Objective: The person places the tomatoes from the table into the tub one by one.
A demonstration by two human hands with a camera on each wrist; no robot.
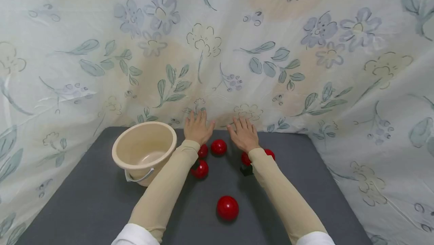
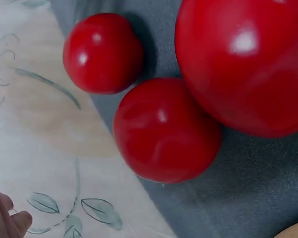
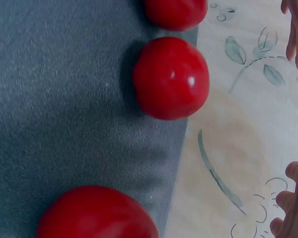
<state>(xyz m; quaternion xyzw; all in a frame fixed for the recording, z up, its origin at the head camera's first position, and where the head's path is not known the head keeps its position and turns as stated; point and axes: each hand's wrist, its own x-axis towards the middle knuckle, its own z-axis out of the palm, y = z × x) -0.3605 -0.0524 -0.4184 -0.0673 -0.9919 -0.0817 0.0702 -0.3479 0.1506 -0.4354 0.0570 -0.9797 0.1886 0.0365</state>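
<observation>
Both hands are held up over the far edge of the table with fingers extended and nothing in them. My left hand is above a group of glossy red tomato-like balls, among them one between the hands and one beside the left forearm. My right hand is in front of another pair, one of them partly hidden by the sleeve. A single red ball lies nearer, between the forearms. Three red balls, including a middle one, fill much of the left wrist view. In the right wrist view one lies near the cloth.
A beige bucket with its handle hanging down stands left of the left forearm. The dark grey table meets a floral cloth that hangs behind and at both sides. A small black wrist device shows under the right sleeve.
</observation>
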